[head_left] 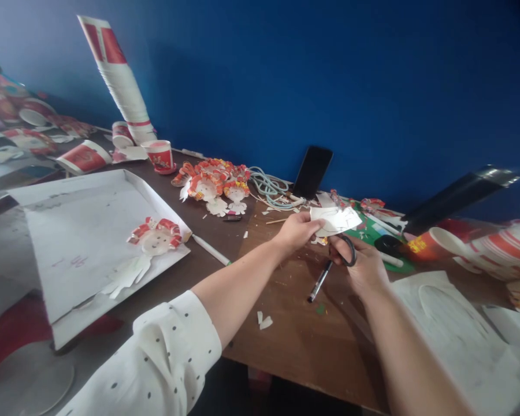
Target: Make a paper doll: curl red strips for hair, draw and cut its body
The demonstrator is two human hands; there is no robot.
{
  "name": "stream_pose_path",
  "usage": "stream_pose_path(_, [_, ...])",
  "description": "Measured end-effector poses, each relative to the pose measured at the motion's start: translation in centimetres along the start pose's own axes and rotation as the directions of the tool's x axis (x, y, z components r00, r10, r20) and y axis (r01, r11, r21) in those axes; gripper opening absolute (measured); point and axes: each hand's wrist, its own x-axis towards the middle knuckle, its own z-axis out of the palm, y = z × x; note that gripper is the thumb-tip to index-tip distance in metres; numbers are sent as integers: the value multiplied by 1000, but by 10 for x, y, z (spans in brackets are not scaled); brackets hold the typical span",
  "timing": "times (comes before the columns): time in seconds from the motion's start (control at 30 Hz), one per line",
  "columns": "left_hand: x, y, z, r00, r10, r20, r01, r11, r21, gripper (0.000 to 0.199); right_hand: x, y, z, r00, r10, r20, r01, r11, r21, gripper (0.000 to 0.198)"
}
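Observation:
A piece of white paper (340,221) with drawn lines is pinched in my left hand (300,231), held above the brown table. My right hand (368,266) is closed around a pair of scissors (352,252), whose dark handle loop shows at the fingers. The blades are hidden behind the paper and my fingers, so I cannot tell if they touch it. Below my hands a pen (319,282) lies on the table, and small white paper scraps (265,320) are nearer the front edge.
A white box lid (91,214) at left holds a red-and-white paper figure (156,237). Behind are a pile of similar figures (216,185), coiled cables (268,184), a leaning phone (312,171) and a tall cup stack (121,86). Paper sheets (455,335) and an orange cup (435,245) are right.

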Motion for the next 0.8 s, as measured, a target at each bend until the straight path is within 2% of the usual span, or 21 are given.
stream_pose_path(0.53, [-1,4,-1,1000,4,-8,-5,998,-59,8,-2,-3,0,999,-43,9,44,996,-80,35])
stream_pose_path(0.7, [0,3,-1,1000,-4,-12,3,997,-78,7,-6,-11,1,999,-39,-33,32,984,-175,36])
stream_pose_path(0.8, [1,2,-2,1000,13,-28,-16,996,-89,6,-3,-6,1,998,-22,-63,12,989,-150,34])
